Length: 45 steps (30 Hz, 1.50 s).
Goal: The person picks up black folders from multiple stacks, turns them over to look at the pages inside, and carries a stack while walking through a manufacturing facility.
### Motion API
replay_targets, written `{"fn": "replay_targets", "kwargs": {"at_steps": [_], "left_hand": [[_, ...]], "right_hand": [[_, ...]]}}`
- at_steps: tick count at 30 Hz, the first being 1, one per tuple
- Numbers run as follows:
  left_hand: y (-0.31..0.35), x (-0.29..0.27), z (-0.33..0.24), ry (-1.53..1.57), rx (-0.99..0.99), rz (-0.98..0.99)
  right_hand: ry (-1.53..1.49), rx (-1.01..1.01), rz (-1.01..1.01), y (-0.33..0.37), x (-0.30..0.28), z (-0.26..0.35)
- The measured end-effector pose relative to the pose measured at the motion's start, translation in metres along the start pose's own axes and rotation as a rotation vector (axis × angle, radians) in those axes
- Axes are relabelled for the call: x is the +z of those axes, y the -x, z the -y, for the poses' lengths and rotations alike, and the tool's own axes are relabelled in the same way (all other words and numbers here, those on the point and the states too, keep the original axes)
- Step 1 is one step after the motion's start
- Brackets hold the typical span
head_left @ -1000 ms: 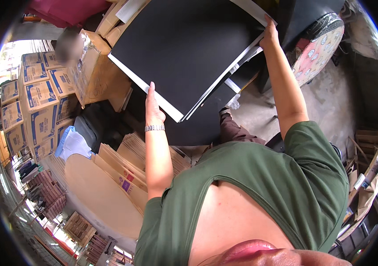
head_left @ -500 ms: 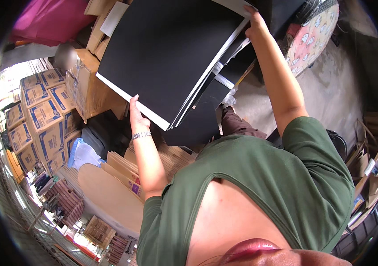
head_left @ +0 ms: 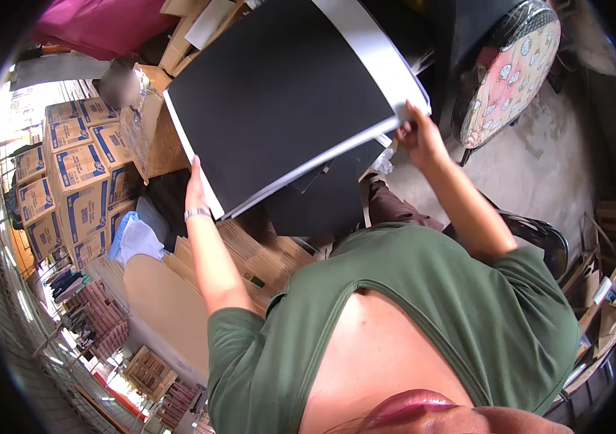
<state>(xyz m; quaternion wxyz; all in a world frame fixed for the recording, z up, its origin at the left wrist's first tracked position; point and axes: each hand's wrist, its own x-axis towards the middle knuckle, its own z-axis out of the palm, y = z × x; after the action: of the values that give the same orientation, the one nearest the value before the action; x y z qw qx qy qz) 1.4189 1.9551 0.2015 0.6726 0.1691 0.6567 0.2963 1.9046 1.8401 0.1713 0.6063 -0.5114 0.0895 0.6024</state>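
A stack of large black sheets with white borders (head_left: pixel 279 101) lies tilted in front of me, held between both hands. My left hand (head_left: pixel 197 186) presses along its left white edge, with its fingers partly hidden beneath. Closed on the near right corner, my right hand (head_left: pixel 421 139) grips the wide white strip there. Below the stack, close to my body, another black surface (head_left: pixel 315 206) shows, and a crumpled clear plastic piece (head_left: pixel 383 162) lies near my right hand.
Brown cartons (head_left: pixel 80 170) are piled at the left, with flat cardboard sheets (head_left: pixel 261 249) close by my left forearm. A chair with a patterned seat (head_left: pixel 514 83) stands at the right. Pink fabric (head_left: pixel 98 25) hangs at the far left.
The stack has turned, its right near corner coming toward me. My right hand has moved down and nearer with it, while my left hand has shifted slightly left.
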Motion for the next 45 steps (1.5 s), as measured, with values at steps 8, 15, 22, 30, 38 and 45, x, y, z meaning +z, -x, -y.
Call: {"fn": "replay_targets", "kwargs": {"at_steps": [8, 15, 22, 30, 38, 45], "left_hand": [[0.06, -0.051, 0.119, 0.139, -0.042, 0.005], [0.072, -0.061, 0.172, 0.152, -0.038, 0.091], [0.069, -0.046, 0.16, 0.471, 0.161, 0.086], [0.122, -0.091, 0.209, 0.151, 0.275, -0.088], [0.23, -0.242, 0.291, 0.466, 0.389, -0.436], [0.396, -0.396, 0.3, 0.701, 0.355, -0.963]], "right_hand": [[0.195, 0.223, 0.139, 0.069, -0.1, 0.002], [0.823, 0.399, 0.307, -0.024, -0.087, 0.056], [0.924, 0.061, 0.303, -0.041, 0.006, 0.052], [0.984, 0.054, 0.122, 0.035, -0.035, -0.005], [1.225, -0.154, 0.425, 0.094, 0.094, -0.138], [1.448, 0.041, 0.979, 0.225, 0.27, -0.348]]}}
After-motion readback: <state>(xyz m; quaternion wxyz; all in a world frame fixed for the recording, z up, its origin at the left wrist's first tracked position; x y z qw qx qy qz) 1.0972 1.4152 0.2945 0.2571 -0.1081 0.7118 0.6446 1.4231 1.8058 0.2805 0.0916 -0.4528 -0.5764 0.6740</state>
